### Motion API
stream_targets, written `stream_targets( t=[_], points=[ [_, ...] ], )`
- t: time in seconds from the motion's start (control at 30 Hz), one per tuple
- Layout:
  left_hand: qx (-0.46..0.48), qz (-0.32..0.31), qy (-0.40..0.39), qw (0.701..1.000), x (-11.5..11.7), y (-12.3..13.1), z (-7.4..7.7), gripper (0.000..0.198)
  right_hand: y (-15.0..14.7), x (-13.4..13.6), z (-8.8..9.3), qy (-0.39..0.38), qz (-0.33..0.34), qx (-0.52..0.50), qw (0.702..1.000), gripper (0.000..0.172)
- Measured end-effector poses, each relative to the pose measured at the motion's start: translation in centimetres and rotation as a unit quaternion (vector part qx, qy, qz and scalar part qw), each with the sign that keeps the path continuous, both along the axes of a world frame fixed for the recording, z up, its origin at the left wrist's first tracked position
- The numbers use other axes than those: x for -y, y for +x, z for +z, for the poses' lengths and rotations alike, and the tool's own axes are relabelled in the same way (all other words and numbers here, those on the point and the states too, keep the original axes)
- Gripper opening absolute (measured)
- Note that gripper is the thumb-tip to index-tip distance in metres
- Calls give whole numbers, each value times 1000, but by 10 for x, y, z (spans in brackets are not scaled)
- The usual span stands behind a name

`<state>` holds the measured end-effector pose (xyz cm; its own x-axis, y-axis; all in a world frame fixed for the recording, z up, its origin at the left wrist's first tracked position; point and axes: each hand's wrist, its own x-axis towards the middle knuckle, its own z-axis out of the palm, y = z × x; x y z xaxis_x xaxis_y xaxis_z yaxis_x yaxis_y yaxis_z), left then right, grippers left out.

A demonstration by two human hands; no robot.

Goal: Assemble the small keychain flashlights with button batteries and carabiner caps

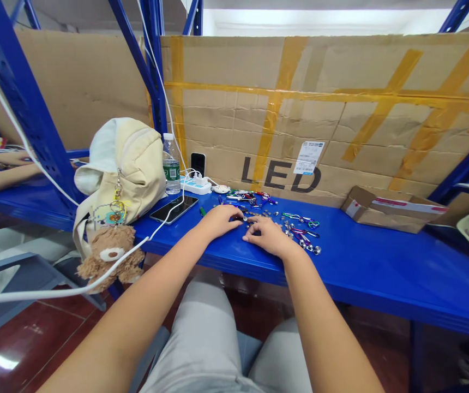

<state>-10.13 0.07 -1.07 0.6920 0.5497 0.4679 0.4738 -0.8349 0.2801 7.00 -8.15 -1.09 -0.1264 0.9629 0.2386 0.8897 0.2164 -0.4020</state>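
Note:
My left hand (222,218) rests on the blue shelf (382,267), fingers curled down and pinching a small metal part near its fingertips. Close beside it my right hand (268,236) lies on the shelf too, its fingers bent toward the same spot. The small piece between the two hands is too tiny to name. Around and behind the hands lie several coloured carabiner clips (300,219) and loose metal rings (312,248).
A cream backpack (124,164) with a teddy bear charm (109,254) sits at the left, beside a phone (174,209), a water bottle (171,164) and a power strip (196,185). A small cardboard box (394,210) lies at the right. Another person's arms (1,172) show at far left.

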Motion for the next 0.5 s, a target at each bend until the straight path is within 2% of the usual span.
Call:
stream_targets(
  t=[0.1, 0.23, 0.5],
  points=[
    [2, 1, 0, 1000, 0, 0, -1, 18, -2, 4, 3, -25, -18, 1, 1000, 11],
    [2, 5, -4, 1000, 0, 0, -1, 18, 0, 4, 1, -3, -47, -7, 999, 17],
    [3, 2, 3, 1000, -2, 0, -2, 19, -2, 4, 4, -11, -89, -10, 996, 9]
  ],
)
